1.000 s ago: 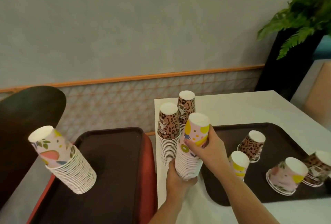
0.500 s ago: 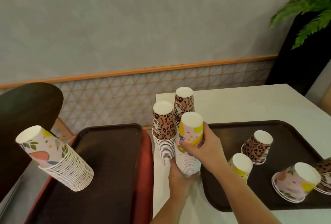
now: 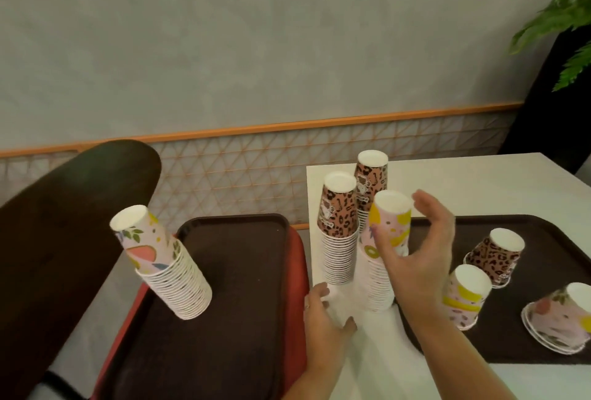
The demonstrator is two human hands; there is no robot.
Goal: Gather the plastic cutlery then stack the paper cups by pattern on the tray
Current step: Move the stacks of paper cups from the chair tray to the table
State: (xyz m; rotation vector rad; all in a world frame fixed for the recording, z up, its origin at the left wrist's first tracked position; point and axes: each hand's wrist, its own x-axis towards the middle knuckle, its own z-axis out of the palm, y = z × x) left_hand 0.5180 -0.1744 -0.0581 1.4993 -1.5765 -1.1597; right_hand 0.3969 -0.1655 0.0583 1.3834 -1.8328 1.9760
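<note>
A tall stack of pink-and-yellow fruit cups (image 3: 380, 265) stands upside down on the white table (image 3: 463, 188), at the left edge of the right tray (image 3: 543, 227). My right hand (image 3: 419, 252) hovers beside its top with fingers spread, holding nothing. My left hand (image 3: 323, 313) rests low on the table near the stack's base, fingers relaxed. Two leopard-print stacks (image 3: 339, 227) (image 3: 371, 185) stand just behind. A leaf-pattern stack (image 3: 166, 265) leans on the left tray (image 3: 230, 287). Loose on the right tray are a leopard cup (image 3: 495, 255), a yellow cup (image 3: 465, 294) and a floral cup (image 3: 559, 316).
The left tray lies on a red seat (image 3: 295, 249) beside the table. A dark chair back (image 3: 64, 217) fills the left. A potted fern (image 3: 563, 19) stands at the far right against the grey wall.
My right hand has let go of the top of the fruit-cup stack and opened. My left hand has dropped away from the stack's base. The stack stands by itself.
</note>
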